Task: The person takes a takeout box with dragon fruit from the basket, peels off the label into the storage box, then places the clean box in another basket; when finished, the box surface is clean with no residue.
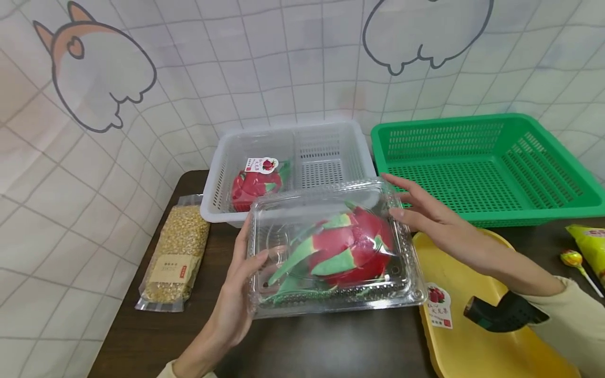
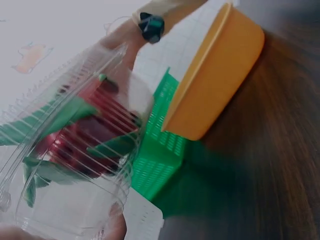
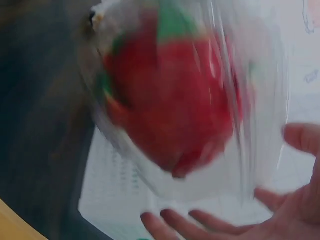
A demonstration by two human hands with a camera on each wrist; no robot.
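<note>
My left hand (image 1: 233, 299) grips the left end of a clear plastic clamshell box (image 1: 406, 296), its thumb over the front and the other fingers behind. Inside lies a red dragon fruit (image 1: 350, 247) with green leafy scales. The box is lifted above the dark table and tilted, its lid down. At its right end is my right hand (image 1: 439, 226), fingers spread and fairly straight, thumb right at the edge. In the right wrist view those fingers (image 3: 220, 227) reach out beside the box without curling round it.
Behind the box stands a white basket (image 1: 215, 178) holding another packed dragon fruit (image 1: 257, 186). A green basket (image 1: 472, 216) is at the back right. A yellow tub (image 1: 463, 341) at right holds a dragon fruit label (image 1: 439, 307). Packaged grains (image 1: 181, 236), a lollipop (image 1: 572, 258) and a yellow packet (image 1: 591, 244) lie at the sides.
</note>
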